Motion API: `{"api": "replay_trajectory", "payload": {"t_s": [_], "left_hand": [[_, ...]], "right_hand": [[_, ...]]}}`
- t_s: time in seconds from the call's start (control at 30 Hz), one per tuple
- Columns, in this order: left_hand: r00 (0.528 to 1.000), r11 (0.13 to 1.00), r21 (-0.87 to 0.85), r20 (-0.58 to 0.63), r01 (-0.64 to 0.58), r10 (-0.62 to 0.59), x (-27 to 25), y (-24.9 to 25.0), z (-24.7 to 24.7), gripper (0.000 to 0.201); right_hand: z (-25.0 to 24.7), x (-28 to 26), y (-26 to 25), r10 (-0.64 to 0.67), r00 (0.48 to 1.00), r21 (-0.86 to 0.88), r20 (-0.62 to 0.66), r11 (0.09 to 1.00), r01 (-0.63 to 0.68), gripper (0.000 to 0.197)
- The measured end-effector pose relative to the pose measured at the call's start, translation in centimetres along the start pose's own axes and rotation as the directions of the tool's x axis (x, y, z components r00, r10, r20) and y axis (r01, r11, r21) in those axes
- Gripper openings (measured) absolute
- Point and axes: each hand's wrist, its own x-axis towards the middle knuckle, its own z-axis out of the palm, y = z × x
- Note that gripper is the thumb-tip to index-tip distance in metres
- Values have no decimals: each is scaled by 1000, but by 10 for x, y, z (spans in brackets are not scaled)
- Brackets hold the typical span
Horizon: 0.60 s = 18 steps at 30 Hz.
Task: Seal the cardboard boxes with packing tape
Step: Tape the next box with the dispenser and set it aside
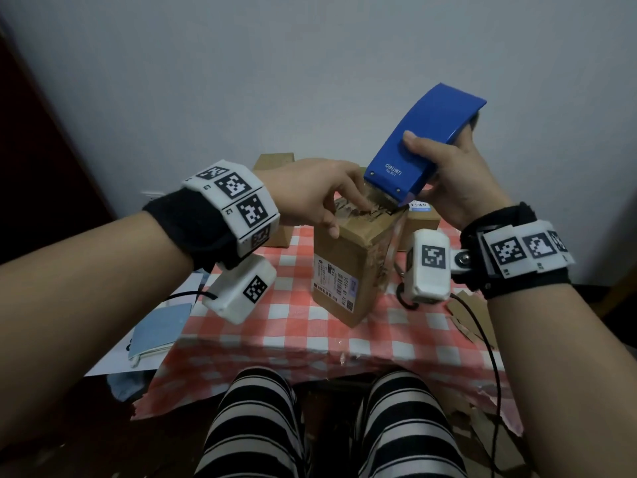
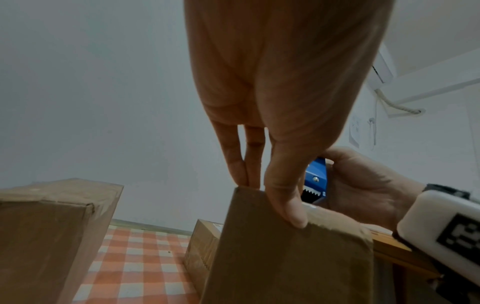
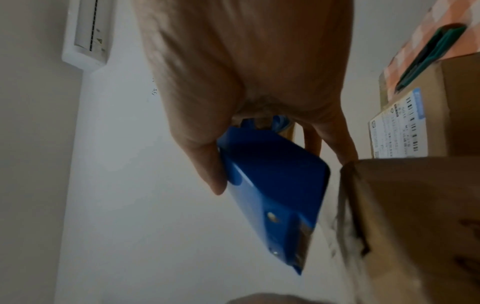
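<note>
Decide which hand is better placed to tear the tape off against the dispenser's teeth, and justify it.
Right. The right hand already grips the blue tape dispenser, teeth at the box top; the left hand presses the top.

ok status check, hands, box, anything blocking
Left hand pressing the box top, fingers straight. Right hand gripping the tape dispenser, blade at the box's top edge. Other boxes behind, nothing in the way.
</note>
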Motion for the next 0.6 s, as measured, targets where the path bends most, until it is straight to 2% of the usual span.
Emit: {"api": "replay_trajectory", "payload": {"t_s": [0.13, 0.33, 0.6], "left_hand": [[999, 997, 76, 49, 6, -9, 2, 2, -1, 62], [998, 990, 143, 58, -5, -4, 5, 1, -1, 60], [996, 983, 176, 77, -52, 39, 9, 2, -1, 57]], "right_hand": [[2, -1, -7, -3, 1000, 12, 6, 1000, 3, 60], [7, 0, -9, -32, 999, 33, 9, 999, 32, 60], [0, 17, -7, 93, 991, 218, -98, 973, -70, 35]]}}
